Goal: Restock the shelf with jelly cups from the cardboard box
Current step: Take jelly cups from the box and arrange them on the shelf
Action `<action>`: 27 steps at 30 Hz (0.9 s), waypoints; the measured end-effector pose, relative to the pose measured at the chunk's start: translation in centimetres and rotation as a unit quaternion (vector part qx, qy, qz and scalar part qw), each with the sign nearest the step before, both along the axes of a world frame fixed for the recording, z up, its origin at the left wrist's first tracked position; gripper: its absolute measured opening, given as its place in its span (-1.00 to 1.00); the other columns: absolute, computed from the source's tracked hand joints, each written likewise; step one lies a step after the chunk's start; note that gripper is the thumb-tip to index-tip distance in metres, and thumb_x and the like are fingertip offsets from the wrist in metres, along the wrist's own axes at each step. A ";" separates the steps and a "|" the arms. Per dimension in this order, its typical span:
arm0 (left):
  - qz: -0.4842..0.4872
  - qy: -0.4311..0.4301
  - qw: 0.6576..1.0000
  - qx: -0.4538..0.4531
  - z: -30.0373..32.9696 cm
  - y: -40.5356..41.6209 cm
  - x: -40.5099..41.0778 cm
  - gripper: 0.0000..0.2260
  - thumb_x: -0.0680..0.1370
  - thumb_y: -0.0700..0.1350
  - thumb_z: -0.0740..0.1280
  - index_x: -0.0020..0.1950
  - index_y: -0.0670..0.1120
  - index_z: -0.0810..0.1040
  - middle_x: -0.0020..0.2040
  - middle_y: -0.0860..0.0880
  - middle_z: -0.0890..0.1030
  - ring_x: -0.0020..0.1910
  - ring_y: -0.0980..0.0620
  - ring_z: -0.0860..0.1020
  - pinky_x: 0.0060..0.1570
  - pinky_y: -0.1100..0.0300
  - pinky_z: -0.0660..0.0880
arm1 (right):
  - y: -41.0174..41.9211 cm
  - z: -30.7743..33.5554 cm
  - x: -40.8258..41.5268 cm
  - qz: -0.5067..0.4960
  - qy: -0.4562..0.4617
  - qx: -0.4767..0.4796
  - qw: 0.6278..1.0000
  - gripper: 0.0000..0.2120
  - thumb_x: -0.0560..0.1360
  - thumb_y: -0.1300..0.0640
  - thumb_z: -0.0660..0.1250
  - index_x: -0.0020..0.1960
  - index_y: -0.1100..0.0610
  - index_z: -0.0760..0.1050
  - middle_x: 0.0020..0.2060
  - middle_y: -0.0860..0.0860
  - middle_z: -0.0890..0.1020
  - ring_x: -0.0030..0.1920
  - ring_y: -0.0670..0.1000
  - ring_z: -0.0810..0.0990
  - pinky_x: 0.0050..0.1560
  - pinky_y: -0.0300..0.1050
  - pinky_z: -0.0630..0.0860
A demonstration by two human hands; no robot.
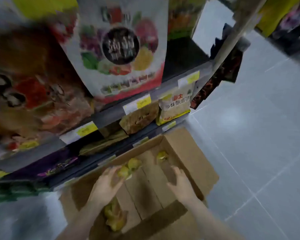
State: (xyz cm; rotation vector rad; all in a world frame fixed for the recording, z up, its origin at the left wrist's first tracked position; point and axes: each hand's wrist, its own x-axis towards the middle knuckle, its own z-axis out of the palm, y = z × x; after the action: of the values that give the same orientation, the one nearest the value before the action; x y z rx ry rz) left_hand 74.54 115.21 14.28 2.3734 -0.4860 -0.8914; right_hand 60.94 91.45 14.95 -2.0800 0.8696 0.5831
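An open cardboard box (pixel 194 153) sits on the floor against the shelf unit (pixel 109 115). Yellow jelly cups lie inside: a pair (pixel 132 166) at the far left, one (pixel 162 155) at the far right, and a cluster (pixel 113 215) near me. My left hand (pixel 106 185) reaches into the box with spread fingers, its fingertips at the far-left pair; blur hides whether it holds one. My right hand (pixel 179 182) hovers over the box floor, fingers loosely spread, holding nothing.
Shelves hold large snack bags (pixel 121 49) above and smaller packets (pixel 174 108) lower down, with yellow price tags (pixel 137 104) on the shelf edges. Grey tiled floor (pixel 258 135) lies to the right. The whole view is motion-blurred.
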 end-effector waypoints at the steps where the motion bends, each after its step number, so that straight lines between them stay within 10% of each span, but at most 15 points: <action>1: -0.005 0.004 1.000 0.005 -3.6 0.1 0.0 -0.63 0.53 0.06 0.28 0.33 0.08 0.39 0.25 0.06 0.46 0.24 0.04 0.46 0.12 0.20 0.41 | 0.0 -3.5 0.5 0.000 0.015 -0.002 1.000 -0.37 0.54 0.08 0.29 0.51 0.03 0.08 0.50 0.05 0.18 0.51 0.03 0.07 0.40 -0.12 0.23; 13: 0.021 -0.042 0.997 0.066 -32.4 -4.0 1.5 -0.24 0.43 0.18 0.39 0.51 0.04 0.09 0.37 -0.09 0.41 0.32 -0.10 0.38 0.38 -0.04 0.22 | -3.1 -30.9 6.0 0.071 -0.038 -0.198 0.977 -0.45 0.58 0.29 0.02 0.50 -0.07 0.06 0.49 0.02 0.05 0.47 0.19 0.03 0.45 0.03 0.05; 21: 0.092 -0.080 0.992 0.023 -32.5 -5.7 1.3 -0.51 0.46 0.16 0.36 0.32 0.05 0.35 0.17 -0.08 0.54 0.14 -0.12 0.49 0.26 -0.10 0.34 | -3.3 -32.8 5.8 0.003 -0.027 -0.105 0.994 -0.42 0.54 0.19 0.24 0.45 -0.15 0.12 0.36 0.13 0.37 0.31 0.14 0.41 0.29 0.07 0.40; 27: 0.116 -0.039 0.991 -0.049 -21.4 -5.9 0.6 -0.50 0.47 0.16 0.34 0.36 0.06 0.35 0.20 -0.01 0.47 0.10 0.04 0.47 0.07 0.22 0.41 | -2.5 -21.4 3.6 -0.106 -0.095 -0.038 0.989 -0.45 0.43 0.07 0.41 0.36 -0.06 0.30 0.11 0.04 0.47 0.10 0.06 0.49 0.10 -0.02 0.46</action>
State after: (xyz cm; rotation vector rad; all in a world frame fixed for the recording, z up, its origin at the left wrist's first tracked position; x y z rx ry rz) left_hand 75.10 109.28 -7.11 2.3235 -0.2695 -0.6577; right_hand 64.54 88.95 -6.47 -2.0387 0.9981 0.2376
